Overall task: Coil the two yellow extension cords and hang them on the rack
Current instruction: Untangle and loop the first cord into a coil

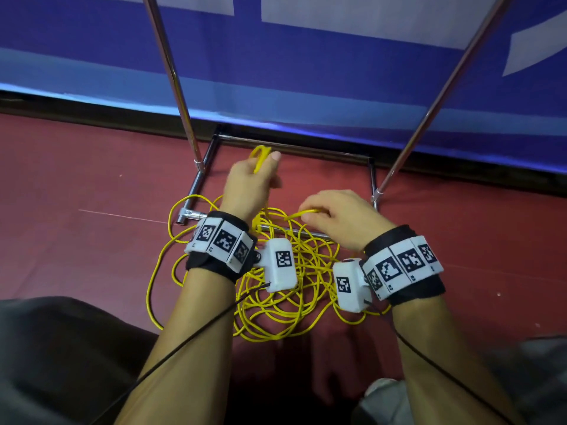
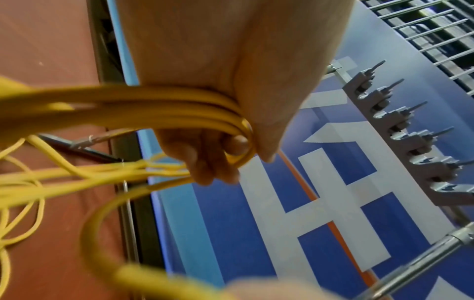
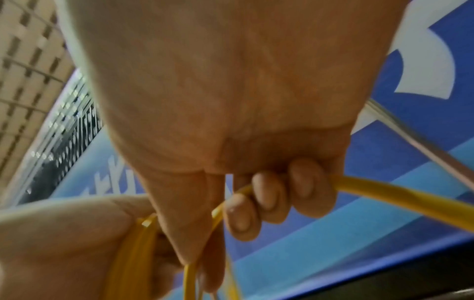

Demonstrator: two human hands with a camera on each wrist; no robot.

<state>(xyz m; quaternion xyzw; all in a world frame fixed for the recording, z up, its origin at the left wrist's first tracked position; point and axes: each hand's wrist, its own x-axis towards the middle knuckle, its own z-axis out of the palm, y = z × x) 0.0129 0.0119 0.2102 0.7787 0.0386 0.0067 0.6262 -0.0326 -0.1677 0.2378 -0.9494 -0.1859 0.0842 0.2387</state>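
Note:
A loose tangle of yellow cord [image 1: 285, 289] lies on the red floor between my forearms. My left hand [image 1: 254, 182] is raised above it and grips several gathered loops of yellow cord [image 2: 179, 109], with the loop tops poking out past the thumb [image 1: 260, 154]. My right hand [image 1: 334, 216] sits lower and to the right, with its fingers curled round one strand of yellow cord [image 3: 384, 194] that runs toward the left hand. The rack's two chrome uprights [image 1: 175, 84] rise from a base frame [image 1: 294, 151] just beyond my hands. Its row of grey hooks [image 2: 400, 130] shows in the left wrist view.
A blue and white banner wall [image 1: 306, 65] stands right behind the rack. The rack's low base bars [image 1: 190, 214] lie under part of the cord pile. Dark trouser legs [image 1: 61, 348] fill the bottom corners. Red floor [image 1: 76, 185] extends left and right.

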